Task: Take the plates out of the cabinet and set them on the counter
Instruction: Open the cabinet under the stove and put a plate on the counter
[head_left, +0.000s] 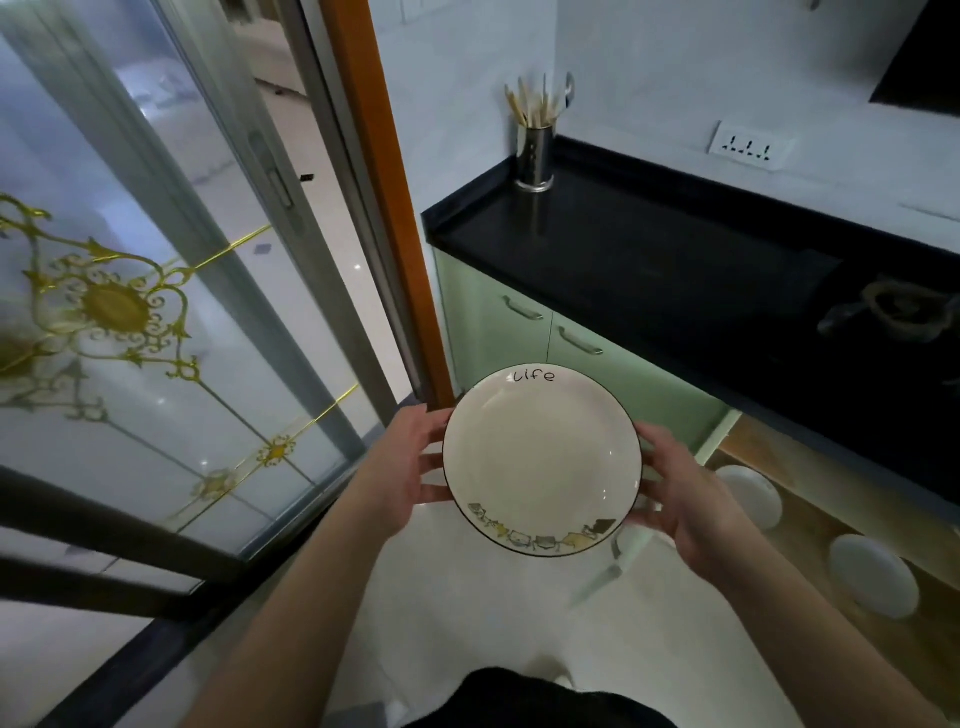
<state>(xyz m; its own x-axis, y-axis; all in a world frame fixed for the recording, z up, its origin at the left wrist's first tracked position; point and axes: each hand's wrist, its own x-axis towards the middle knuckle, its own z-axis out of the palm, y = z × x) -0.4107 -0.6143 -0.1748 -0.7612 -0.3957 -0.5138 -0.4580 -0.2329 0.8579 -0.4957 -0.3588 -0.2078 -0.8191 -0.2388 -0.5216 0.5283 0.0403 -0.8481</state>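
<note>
A cream plate (541, 460) with a dark rim, the word "Life" and a row of small drawings is held level above the floor, in front of me. My left hand (402, 465) grips its left edge and my right hand (680, 499) grips its right edge. The black counter (623, 244) lies beyond and to the right, above the plate's height. Low on the right, the open cabinet (810, 525) has a wooden shelf with two white dishes, one nearer the counter's left end (750, 493) and one further right (872, 574).
A metal holder with chopsticks (535, 150) stands at the counter's far left corner. A dark stove top with a ring (898, 312) is at the right. Green cabinet doors (498, 322) are shut. A glass sliding door (156, 312) fills the left. A wall socket (750, 145) sits above the counter.
</note>
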